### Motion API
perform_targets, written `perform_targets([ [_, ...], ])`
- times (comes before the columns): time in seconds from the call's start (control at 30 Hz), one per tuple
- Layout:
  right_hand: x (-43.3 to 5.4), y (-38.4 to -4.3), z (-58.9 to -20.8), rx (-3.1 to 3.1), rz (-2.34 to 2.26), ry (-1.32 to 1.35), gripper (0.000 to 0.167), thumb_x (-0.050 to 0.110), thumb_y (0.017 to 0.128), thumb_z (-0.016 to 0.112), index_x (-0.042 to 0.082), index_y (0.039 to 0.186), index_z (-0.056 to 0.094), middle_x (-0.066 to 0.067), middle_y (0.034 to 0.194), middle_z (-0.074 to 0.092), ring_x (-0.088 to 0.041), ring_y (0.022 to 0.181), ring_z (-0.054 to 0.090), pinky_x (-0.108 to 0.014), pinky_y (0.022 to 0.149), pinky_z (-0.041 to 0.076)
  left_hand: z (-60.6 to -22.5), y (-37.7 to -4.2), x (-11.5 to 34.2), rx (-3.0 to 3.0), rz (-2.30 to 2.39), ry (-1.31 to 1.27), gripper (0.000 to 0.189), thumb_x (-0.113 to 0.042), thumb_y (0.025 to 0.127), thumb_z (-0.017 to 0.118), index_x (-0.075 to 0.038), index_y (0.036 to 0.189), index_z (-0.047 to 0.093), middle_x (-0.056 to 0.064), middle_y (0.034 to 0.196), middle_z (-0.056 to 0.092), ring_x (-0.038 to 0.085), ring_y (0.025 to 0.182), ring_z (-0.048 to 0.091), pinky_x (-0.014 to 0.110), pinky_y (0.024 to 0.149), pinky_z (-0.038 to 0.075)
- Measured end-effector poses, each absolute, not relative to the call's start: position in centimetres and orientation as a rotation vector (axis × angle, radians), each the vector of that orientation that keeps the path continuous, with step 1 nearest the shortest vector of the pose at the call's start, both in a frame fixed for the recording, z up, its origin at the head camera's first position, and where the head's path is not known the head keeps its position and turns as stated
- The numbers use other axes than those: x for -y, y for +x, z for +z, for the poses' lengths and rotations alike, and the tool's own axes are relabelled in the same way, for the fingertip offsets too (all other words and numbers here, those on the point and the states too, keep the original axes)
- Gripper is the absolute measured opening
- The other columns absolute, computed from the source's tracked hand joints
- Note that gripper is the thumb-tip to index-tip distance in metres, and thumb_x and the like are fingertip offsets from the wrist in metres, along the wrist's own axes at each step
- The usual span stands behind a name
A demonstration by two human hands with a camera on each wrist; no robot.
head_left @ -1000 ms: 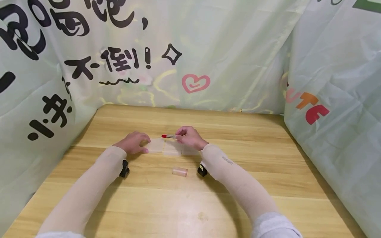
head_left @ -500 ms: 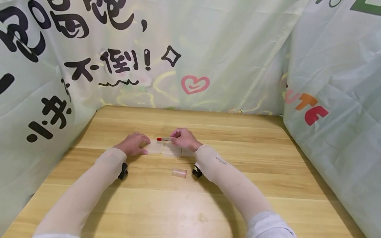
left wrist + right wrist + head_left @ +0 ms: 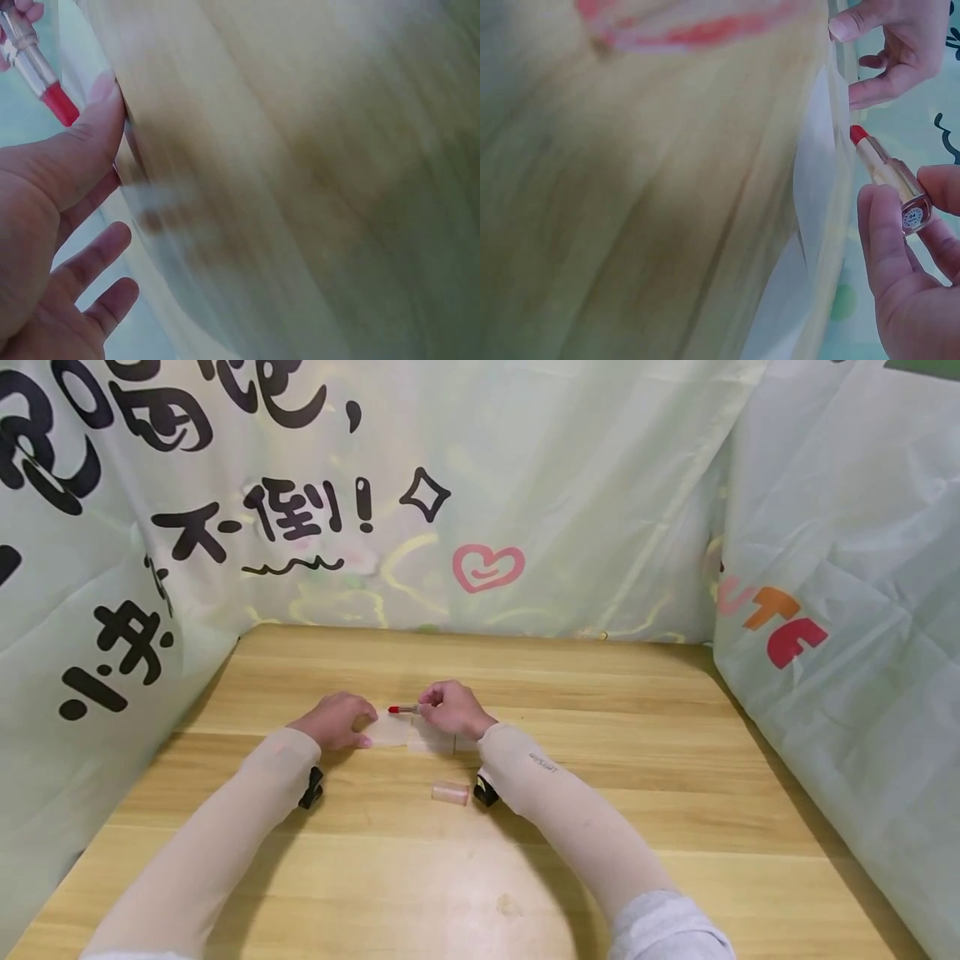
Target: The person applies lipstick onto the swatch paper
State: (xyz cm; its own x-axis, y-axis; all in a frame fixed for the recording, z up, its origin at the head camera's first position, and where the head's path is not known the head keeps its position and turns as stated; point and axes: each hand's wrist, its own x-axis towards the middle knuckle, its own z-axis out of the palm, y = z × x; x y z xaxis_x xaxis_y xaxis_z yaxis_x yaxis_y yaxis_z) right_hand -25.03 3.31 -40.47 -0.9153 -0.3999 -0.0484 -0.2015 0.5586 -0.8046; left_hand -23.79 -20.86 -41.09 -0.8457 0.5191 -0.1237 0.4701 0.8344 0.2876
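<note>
Between the thumb and fingers of my right hand (image 3: 453,706) is a lipstick (image 3: 402,710) with its red tip bare and pointing left. A round label shows on its base in the right wrist view, where the red tip (image 3: 858,134) looks close to the paper; contact cannot be told. Three thin white paper squares lie in a row on the table, the left one (image 3: 388,732) under the tip and the middle one (image 3: 431,737) partly below my right hand. My left hand (image 3: 339,720) rests at the left square's edge, thumb and fingers spread.
A clear pink cap (image 3: 450,792) lies on the wooden table (image 3: 360,877), nearer to me than the papers and close to the right wrist's black camera (image 3: 485,791). Printed cloth (image 3: 585,510) hangs round the table's back and sides.
My right hand has moved left with the lipstick, bringing its red tip from above the middle square to over the left one. My left hand stays put.
</note>
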Motion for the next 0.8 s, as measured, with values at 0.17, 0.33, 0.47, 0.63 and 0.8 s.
perform_targets([
  [0.17,-2.82,-25.07,-40.58,-2.594,-1.248,-0.492,0.013,0.017,0.093,0.065,0.009,0.101,0.07,0.001,0.09,0.064,-0.015,0.084,0.058,-0.028,0.074,0.049,-40.9,-23.9,20.64,-2.808,0.386,0.753,0.045,-0.023,0.079,0.081,0.001,0.115,0.067,0.017,0.12,0.064,0.04,0.117,0.054,0.054,0.105,0.036],
  [0.33,-2.73,-25.09,-40.6,-2.595,-1.239,-0.492,0.013,0.019,0.093,0.064,0.01,0.101,0.07,0.001,0.092,0.065,-0.015,0.085,0.059,-0.028,0.074,0.05,-40.88,-24.03,20.69,-2.802,0.383,0.727,0.048,-0.024,0.078,0.081,0.0,0.117,0.066,0.016,0.123,0.064,0.039,0.119,0.054,0.054,0.106,0.036],
  [0.47,-2.85,-25.17,-40.5,-2.6,-1.221,-0.506,0.014,0.019,0.093,0.064,0.009,0.102,0.071,0.0,0.093,0.065,-0.015,0.086,0.059,-0.028,0.075,0.05,-41.04,-24.12,20.8,-2.802,0.379,0.706,0.05,-0.026,0.08,0.08,-0.001,0.12,0.065,0.016,0.126,0.062,0.039,0.122,0.052,0.055,0.107,0.034],
  [0.63,-2.65,-25.28,-40.38,-2.614,-1.202,-0.519,0.014,0.019,0.093,0.064,0.009,0.102,0.07,0.0,0.093,0.065,-0.015,0.086,0.059,-0.028,0.077,0.05,-41.1,-24.24,21.08,-2.821,0.358,0.708,0.049,-0.027,0.081,0.079,0.0,0.119,0.065,0.018,0.127,0.061,0.04,0.122,0.051,0.055,0.106,0.035],
  [0.8,-2.3,-25.39,-40.32,-2.622,-1.192,-0.533,0.014,0.017,0.093,0.065,0.009,0.102,0.071,0.0,0.093,0.066,-0.015,0.087,0.059,-0.028,0.077,0.05,-41.13,-24.36,21.31,-2.822,0.38,0.704,0.049,-0.025,0.08,0.08,0.0,0.119,0.065,0.019,0.128,0.06,0.04,0.122,0.05,0.054,0.108,0.033],
])
